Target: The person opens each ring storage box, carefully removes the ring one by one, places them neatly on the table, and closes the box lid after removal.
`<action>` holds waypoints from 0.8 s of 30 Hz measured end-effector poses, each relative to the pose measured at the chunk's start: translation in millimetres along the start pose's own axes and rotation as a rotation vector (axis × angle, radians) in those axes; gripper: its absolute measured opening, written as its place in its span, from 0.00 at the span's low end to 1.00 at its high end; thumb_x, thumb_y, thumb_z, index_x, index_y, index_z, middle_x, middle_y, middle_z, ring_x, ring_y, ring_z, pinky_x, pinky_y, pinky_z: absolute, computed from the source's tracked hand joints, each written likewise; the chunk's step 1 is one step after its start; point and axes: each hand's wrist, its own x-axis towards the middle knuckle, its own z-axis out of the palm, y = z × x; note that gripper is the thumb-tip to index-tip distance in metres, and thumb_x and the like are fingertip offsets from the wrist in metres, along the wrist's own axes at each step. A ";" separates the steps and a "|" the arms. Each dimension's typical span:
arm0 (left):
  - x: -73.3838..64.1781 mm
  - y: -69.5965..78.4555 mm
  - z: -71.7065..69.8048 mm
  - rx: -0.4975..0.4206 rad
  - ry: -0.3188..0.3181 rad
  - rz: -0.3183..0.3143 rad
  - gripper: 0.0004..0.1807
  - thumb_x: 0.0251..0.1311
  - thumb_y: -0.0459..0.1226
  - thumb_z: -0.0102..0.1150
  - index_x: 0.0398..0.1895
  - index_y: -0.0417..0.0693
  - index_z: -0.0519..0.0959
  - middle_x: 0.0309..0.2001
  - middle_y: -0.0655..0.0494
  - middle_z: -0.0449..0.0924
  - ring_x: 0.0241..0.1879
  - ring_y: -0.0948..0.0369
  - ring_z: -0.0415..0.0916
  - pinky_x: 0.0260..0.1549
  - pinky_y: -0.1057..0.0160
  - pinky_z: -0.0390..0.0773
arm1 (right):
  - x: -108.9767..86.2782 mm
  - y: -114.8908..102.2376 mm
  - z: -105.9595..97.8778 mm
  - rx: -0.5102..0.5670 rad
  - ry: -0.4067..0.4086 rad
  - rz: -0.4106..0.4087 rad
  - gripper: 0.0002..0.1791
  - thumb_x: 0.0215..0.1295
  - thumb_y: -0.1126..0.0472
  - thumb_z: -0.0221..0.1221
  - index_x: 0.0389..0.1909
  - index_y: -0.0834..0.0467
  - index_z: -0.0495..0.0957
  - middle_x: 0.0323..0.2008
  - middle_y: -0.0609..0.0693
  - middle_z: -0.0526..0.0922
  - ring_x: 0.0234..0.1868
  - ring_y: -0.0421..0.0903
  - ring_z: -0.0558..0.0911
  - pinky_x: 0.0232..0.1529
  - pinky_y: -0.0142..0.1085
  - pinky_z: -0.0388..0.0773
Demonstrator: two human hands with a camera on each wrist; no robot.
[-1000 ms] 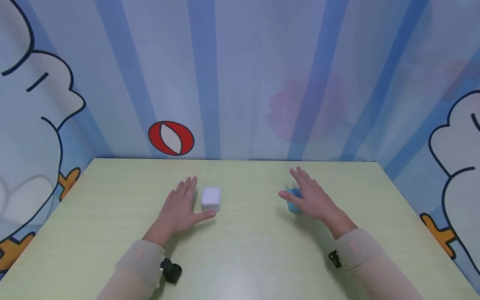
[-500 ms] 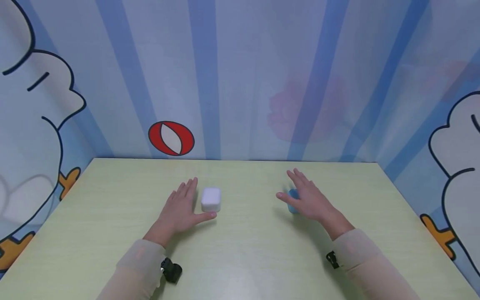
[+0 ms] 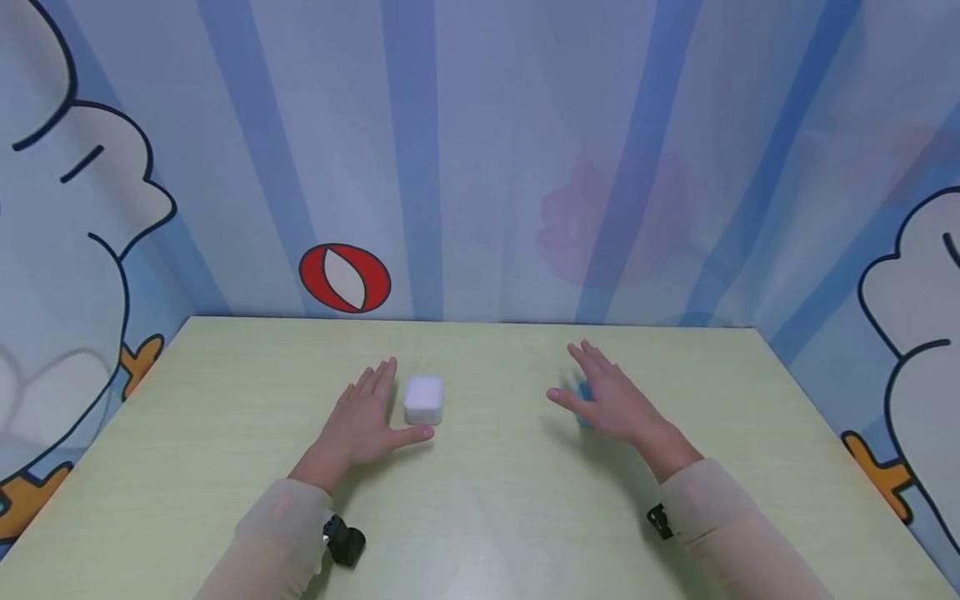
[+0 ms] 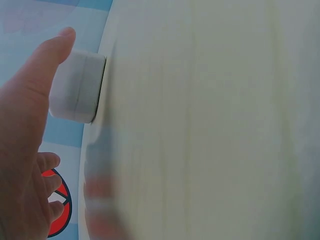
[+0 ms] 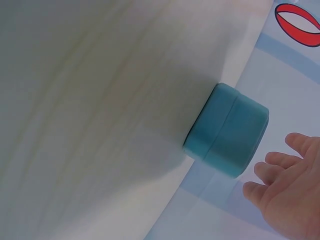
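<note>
The left forearm (image 3: 273, 533), in a pale sleeve, slants inward from the near side of the desk (image 3: 487, 508). The left hand (image 3: 362, 427) shows its back, fingers straight toward the far edge, thumb stretched out toward the desk's right edge. The right forearm (image 3: 738, 521), sleeved alike, slants inward too; the right hand (image 3: 613, 407), well apart from the other, has its fingers loosely extended and thumb spread toward the left edge.
</note>
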 end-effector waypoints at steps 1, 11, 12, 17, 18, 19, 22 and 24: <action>0.0 0.4 -0.1 -0.002 0.000 0.001 0.64 0.44 0.69 0.59 0.75 0.42 0.42 0.73 0.39 0.49 0.72 0.41 0.45 0.68 0.38 0.48 | 0.2 -0.1 0.5 0.000 0.000 0.002 0.51 0.60 0.28 0.47 0.75 0.54 0.45 0.76 0.56 0.42 0.75 0.59 0.46 0.71 0.58 0.44; 1.6 -0.6 2.3 -0.033 -0.009 0.002 0.63 0.44 0.67 0.61 0.75 0.43 0.43 0.73 0.40 0.49 0.72 0.40 0.45 0.67 0.37 0.50 | 2.2 -8.9 1.2 0.035 -0.004 0.000 0.51 0.59 0.27 0.48 0.75 0.51 0.45 0.76 0.54 0.42 0.75 0.57 0.45 0.70 0.60 0.47; 1.9 -1.0 2.8 -0.034 -0.011 0.002 0.63 0.44 0.67 0.61 0.75 0.43 0.43 0.73 0.40 0.49 0.72 0.40 0.45 0.67 0.37 0.50 | 2.5 -10.4 1.2 0.041 -0.007 0.001 0.51 0.59 0.27 0.48 0.75 0.51 0.45 0.76 0.54 0.42 0.75 0.57 0.45 0.70 0.60 0.47; 3.3 -1.7 4.3 -0.041 -0.015 0.004 0.63 0.44 0.67 0.61 0.74 0.42 0.44 0.73 0.40 0.49 0.72 0.40 0.45 0.67 0.37 0.49 | 5.2 -15.1 3.1 0.051 -0.014 0.005 0.51 0.58 0.26 0.48 0.75 0.51 0.46 0.76 0.53 0.42 0.76 0.56 0.45 0.70 0.59 0.47; 3.7 -1.6 4.5 -0.042 -0.015 0.004 0.63 0.44 0.66 0.62 0.74 0.43 0.44 0.73 0.40 0.49 0.72 0.40 0.45 0.67 0.37 0.49 | 5.8 -15.7 3.5 0.052 -0.015 0.003 0.51 0.58 0.26 0.48 0.75 0.51 0.46 0.76 0.53 0.42 0.76 0.56 0.45 0.70 0.59 0.47; 4.0 -1.5 4.7 -0.042 -0.014 0.004 0.63 0.44 0.66 0.62 0.74 0.42 0.44 0.73 0.40 0.49 0.72 0.41 0.45 0.67 0.37 0.48 | 6.4 -16.2 4.0 0.050 -0.014 0.001 0.51 0.58 0.26 0.48 0.74 0.51 0.46 0.76 0.53 0.42 0.75 0.56 0.45 0.70 0.59 0.48; 4.7 -1.2 5.0 -0.042 -0.016 0.004 0.63 0.44 0.66 0.62 0.74 0.43 0.44 0.73 0.40 0.49 0.72 0.41 0.44 0.68 0.38 0.48 | 7.6 -17.6 5.3 0.052 -0.017 -0.006 0.51 0.58 0.27 0.49 0.74 0.51 0.47 0.76 0.53 0.42 0.75 0.56 0.46 0.71 0.58 0.47; 5.1 -0.8 5.1 -0.045 -0.020 0.004 0.63 0.43 0.67 0.62 0.74 0.43 0.44 0.73 0.40 0.48 0.72 0.41 0.44 0.68 0.38 0.48 | 8.0 -18.2 6.0 0.051 -0.018 -0.011 0.51 0.58 0.27 0.48 0.74 0.51 0.47 0.76 0.53 0.42 0.75 0.56 0.46 0.71 0.58 0.47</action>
